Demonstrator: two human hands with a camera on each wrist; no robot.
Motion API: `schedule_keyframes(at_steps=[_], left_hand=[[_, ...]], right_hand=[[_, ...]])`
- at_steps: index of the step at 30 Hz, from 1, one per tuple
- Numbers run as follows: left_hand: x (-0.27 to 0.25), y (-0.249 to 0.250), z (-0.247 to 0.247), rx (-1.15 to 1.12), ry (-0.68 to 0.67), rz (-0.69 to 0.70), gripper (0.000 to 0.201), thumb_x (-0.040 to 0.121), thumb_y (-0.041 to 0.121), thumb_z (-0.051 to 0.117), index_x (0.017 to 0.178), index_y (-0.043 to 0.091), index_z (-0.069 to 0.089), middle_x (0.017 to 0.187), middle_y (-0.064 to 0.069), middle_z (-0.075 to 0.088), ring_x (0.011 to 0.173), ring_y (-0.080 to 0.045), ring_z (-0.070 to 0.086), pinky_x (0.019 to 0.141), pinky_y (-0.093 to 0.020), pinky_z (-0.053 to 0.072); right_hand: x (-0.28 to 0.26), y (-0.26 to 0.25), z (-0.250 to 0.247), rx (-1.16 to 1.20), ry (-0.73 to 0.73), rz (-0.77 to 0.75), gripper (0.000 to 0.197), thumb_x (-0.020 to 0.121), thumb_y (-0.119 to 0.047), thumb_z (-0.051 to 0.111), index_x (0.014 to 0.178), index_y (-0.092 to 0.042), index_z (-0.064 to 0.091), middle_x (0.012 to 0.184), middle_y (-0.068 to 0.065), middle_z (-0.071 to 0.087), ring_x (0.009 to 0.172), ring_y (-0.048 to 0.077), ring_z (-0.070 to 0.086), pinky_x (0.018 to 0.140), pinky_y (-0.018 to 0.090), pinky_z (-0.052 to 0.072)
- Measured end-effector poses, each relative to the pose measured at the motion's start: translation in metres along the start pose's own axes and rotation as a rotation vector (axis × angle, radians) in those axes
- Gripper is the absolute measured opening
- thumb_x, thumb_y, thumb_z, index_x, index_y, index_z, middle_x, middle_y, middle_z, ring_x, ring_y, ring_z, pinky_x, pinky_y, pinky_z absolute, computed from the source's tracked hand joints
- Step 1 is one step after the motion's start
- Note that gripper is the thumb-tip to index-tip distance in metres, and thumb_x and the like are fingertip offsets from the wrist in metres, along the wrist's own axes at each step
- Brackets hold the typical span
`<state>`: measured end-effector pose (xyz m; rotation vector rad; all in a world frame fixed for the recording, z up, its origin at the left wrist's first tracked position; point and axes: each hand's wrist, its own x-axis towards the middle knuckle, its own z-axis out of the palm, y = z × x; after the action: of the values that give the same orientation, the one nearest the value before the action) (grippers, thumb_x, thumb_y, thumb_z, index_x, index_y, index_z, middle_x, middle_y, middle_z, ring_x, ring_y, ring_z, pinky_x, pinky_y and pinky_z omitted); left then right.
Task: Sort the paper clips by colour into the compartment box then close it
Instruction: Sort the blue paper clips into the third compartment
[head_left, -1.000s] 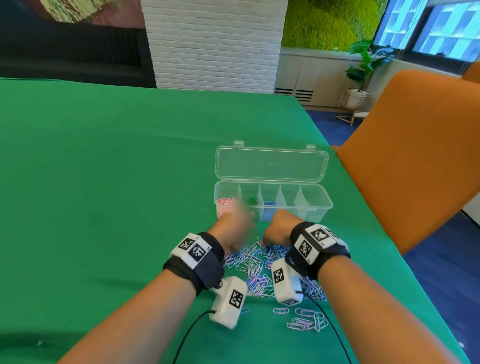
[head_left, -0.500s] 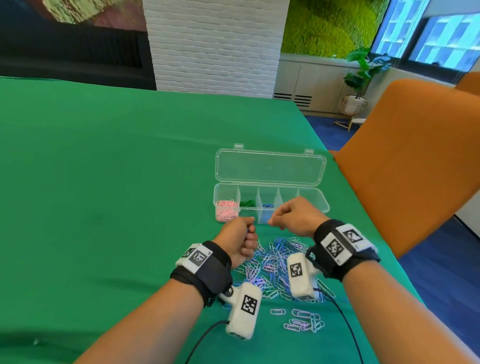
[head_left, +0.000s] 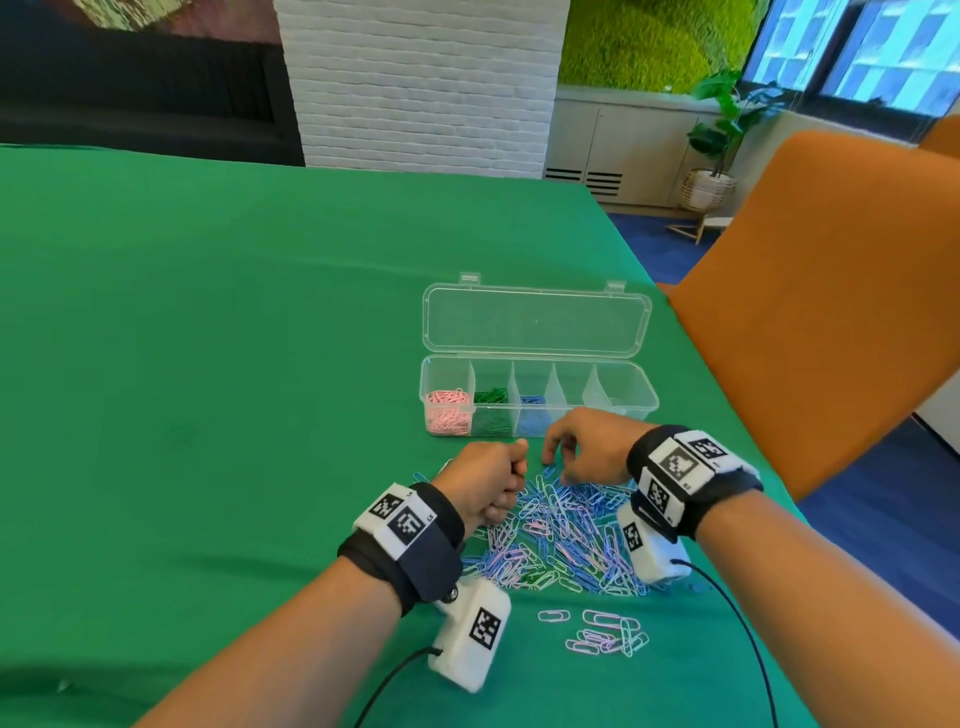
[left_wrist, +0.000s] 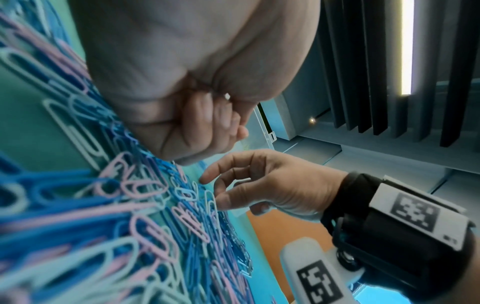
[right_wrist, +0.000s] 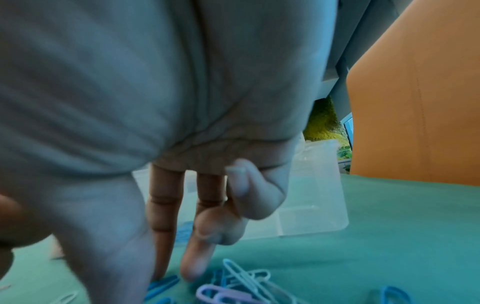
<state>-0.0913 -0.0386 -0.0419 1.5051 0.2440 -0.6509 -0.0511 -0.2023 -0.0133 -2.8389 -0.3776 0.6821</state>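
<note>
The right hand's fingers (right_wrist: 193, 265) hang loosely spread, tips down at the far edge of the paper clip pile (head_left: 561, 535), a blue clip (right_wrist: 161, 286) just below them with its long axis slanting from lower left to upper right of the wrist frame; whether they touch it I cannot tell; the right hand (head_left: 592, 447) is nearer. The left hand (head_left: 483, 483), at centre frame, is curled into a fist; what it encloses is hidden. The compartment box (head_left: 639, 402) lies just above both hands, lid open, pink, green and blue clips in its three left compartments; nothing stands between. A small cluster of clips (head_left: 605, 631) lies at lower centre; an orange chair (head_left: 831, 312) stands at right.
</note>
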Motion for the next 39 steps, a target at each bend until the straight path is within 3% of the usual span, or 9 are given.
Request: schedule_keyframes(at_steps=[3,6,11,16,19,22,28,35,39], left_hand=[[-0.001,0.0,0.0,0.005,-0.008,0.002,0.036,0.105,0.031,0.041,0.072,0.018,0.041,0.054,0.007,0.029,0.038,-0.007,0.022,0.037,-0.018,0.016],[-0.003,0.0,-0.001,0.0,-0.017,0.004,0.036,0.106,0.031,0.04,0.072,0.018,0.04,0.053,0.007,0.029,0.039,-0.007,0.022,0.037,-0.019,0.016],[-0.005,-0.004,-0.002,-0.036,-0.016,0.01,0.035,0.106,0.03,0.041,0.072,0.017,0.042,0.053,0.006,0.03,0.041,-0.008,0.023,0.038,-0.019,0.018],[-0.008,-0.008,0.0,-0.145,-0.021,0.002,0.035,0.106,0.027,0.041,0.072,0.016,0.043,0.054,0.005,0.032,0.042,-0.009,0.025,0.039,-0.02,0.02],[-0.008,-0.008,0.009,-0.237,-0.004,-0.001,0.034,0.106,0.024,0.039,0.075,0.012,0.047,0.057,0.0,0.04,0.043,-0.011,0.036,0.039,-0.02,0.03],[-0.007,-0.008,0.021,-0.431,-0.019,-0.05,0.033,0.106,0.025,0.038,0.085,0.005,0.053,0.066,-0.008,0.051,0.05,-0.017,0.057,0.041,-0.022,0.046],[-0.002,-0.005,0.02,-0.642,-0.04,-0.141,0.04,0.104,0.026,0.036,0.065,0.017,0.037,0.047,0.005,0.027,0.031,-0.007,0.022,0.026,-0.017,0.013],[0.002,-0.003,0.007,-0.651,-0.023,-0.127,0.043,0.103,0.03,0.038,0.062,0.019,0.037,0.043,0.006,0.027,0.027,-0.007,0.02,0.027,-0.012,0.011],[-0.001,-0.005,0.008,-0.574,-0.016,-0.086,0.042,0.104,0.03,0.039,0.063,0.019,0.037,0.046,0.007,0.026,0.03,-0.007,0.018,0.03,-0.013,0.011]], right_hand=[[0.003,-0.005,0.003,-0.042,-0.004,0.001,0.025,0.082,-0.024,0.079,0.102,-0.024,0.063,0.081,-0.009,0.056,0.07,0.01,0.053,0.06,0.024,0.041],[0.004,-0.01,0.004,-0.078,-0.007,-0.012,0.009,0.086,-0.019,0.073,0.093,-0.016,0.07,0.075,-0.009,0.062,0.067,0.006,0.055,0.061,0.025,0.046],[0.002,-0.008,0.007,-0.085,-0.076,0.017,0.016,0.09,-0.019,0.065,0.079,-0.008,0.069,0.077,0.009,0.067,0.068,0.016,0.056,0.074,0.034,0.057],[-0.019,0.001,-0.003,0.137,0.022,0.01,0.015,0.085,-0.019,0.072,0.071,-0.015,0.069,0.066,-0.005,0.065,0.061,0.008,0.056,0.069,0.029,0.055],[-0.035,-0.007,-0.016,0.335,0.097,-0.087,0.023,0.083,-0.013,0.074,0.064,-0.019,0.064,0.054,-0.011,0.056,0.048,0.002,0.045,0.058,0.019,0.042],[-0.045,-0.017,-0.022,0.46,0.114,-0.174,0.011,0.083,-0.016,0.078,0.075,-0.011,0.071,0.059,-0.009,0.058,0.052,0.002,0.045,0.056,0.014,0.038],[-0.034,0.002,-0.009,0.261,0.158,-0.042,0.01,0.084,-0.014,0.075,0.077,-0.019,0.072,0.059,-0.013,0.058,0.051,-0.003,0.049,0.054,0.015,0.039],[-0.02,0.002,0.016,0.083,0.005,0.033,0.01,0.084,-0.021,0.077,0.083,-0.011,0.074,0.076,-0.004,0.07,0.069,0.009,0.061,0.074,0.03,0.057],[-0.023,0.013,0.011,0.135,-0.001,0.069,0.013,0.084,-0.019,0.074,0.079,-0.007,0.072,0.078,0.006,0.071,0.067,0.014,0.059,0.073,0.033,0.057]])
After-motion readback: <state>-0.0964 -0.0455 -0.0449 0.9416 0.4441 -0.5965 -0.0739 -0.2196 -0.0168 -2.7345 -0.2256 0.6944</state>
